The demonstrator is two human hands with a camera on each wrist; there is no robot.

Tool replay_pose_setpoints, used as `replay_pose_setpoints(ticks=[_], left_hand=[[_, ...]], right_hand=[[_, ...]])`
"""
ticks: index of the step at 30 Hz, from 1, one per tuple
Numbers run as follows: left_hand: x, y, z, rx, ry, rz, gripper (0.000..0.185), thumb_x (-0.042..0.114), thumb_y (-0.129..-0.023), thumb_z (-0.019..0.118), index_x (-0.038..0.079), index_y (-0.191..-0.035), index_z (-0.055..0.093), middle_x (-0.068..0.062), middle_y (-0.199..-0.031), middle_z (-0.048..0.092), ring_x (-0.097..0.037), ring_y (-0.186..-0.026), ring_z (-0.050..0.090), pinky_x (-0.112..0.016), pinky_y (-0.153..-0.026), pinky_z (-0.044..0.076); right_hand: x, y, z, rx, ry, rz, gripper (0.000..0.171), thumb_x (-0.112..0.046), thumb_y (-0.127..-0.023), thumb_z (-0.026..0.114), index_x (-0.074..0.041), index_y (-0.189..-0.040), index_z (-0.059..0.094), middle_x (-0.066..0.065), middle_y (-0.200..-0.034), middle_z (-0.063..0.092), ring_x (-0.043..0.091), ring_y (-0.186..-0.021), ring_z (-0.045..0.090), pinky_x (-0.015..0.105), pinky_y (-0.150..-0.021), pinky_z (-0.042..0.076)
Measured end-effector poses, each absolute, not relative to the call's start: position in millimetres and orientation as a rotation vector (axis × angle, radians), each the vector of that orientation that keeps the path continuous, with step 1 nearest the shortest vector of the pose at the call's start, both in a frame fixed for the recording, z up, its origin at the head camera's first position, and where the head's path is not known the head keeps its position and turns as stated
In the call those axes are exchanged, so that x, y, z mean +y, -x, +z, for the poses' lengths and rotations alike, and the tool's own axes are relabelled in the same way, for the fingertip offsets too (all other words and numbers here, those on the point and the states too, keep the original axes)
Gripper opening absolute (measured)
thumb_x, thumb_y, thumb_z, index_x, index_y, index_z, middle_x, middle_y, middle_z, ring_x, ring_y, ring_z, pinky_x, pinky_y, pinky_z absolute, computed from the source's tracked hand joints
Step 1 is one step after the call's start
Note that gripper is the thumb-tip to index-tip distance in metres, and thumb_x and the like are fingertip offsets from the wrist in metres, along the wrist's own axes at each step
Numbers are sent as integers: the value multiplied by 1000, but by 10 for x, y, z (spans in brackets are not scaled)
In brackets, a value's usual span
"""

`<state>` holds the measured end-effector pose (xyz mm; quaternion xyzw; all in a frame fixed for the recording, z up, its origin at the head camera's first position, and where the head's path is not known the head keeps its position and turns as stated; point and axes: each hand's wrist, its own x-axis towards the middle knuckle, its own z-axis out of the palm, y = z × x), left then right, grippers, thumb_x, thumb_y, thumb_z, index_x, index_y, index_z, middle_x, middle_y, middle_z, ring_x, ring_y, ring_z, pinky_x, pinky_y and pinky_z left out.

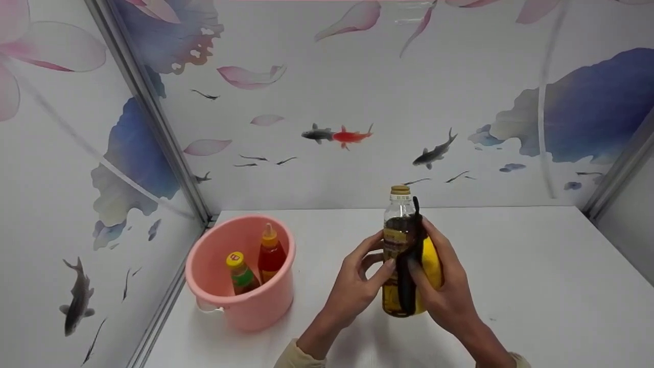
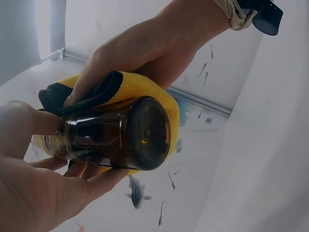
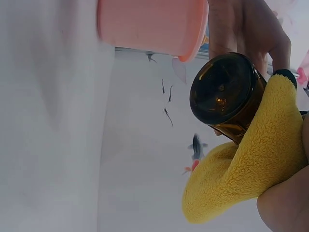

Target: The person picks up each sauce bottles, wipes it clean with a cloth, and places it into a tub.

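Observation:
A clear-shouldered bottle of dark amber liquid (image 1: pixel 395 299), gold-capped and labelled, is held upright between both hands above the white table. My left hand (image 1: pixel 352 286) grips it from the left, thumb in front and fingers behind; its base (image 2: pixel 148 133) faces the left wrist camera. My right hand (image 1: pixel 447 286) holds a yellow cloth with a black edge (image 1: pixel 431 260) against the bottle's right side, its thumb pressing the black part on the front. In the right wrist view the fluffy yellow cloth (image 3: pixel 251 164) wraps along the bottle (image 3: pixel 224 92) and hangs past it.
A pink bucket (image 1: pixel 263 309) stands on the white table (image 1: pixel 552 306) to the left. Inside it are a yellow-capped bottle with a green label (image 1: pixel 242 276) and a red sauce bottle with a nozzle (image 1: pixel 271 255). Printed wall panels (image 1: pixel 306 179) enclose the table's back and sides.

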<state>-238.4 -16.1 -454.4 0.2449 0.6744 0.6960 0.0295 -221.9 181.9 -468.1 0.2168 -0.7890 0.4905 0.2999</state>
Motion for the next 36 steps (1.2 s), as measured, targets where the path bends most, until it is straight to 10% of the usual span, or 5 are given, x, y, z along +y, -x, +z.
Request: replay_pose_setpoints(ticks=[7,36], left_hand=[[-124,2371,-4572,2012,-741,2141,76,22,-98,80,37,-163,44,5,-154,55,-21,-133,60,-39,-99,64],[-124,2376,-4534,2089,-578,2307,67,22,-94,87,31,-152,56,1,-143,66,-19,-124,71,-38,-114,56]], right_hand=[[1821,2216,-4649,-2083,-579,1341,84,9,-99,69,-20,-170,35,6,-159,53,14,-117,61,16,-103,55],[1797,2204,-4655,-2072,-637,1328,83,9,-98,72,-17,-169,38,6,-159,54,14,-120,63,17,-104,56]])
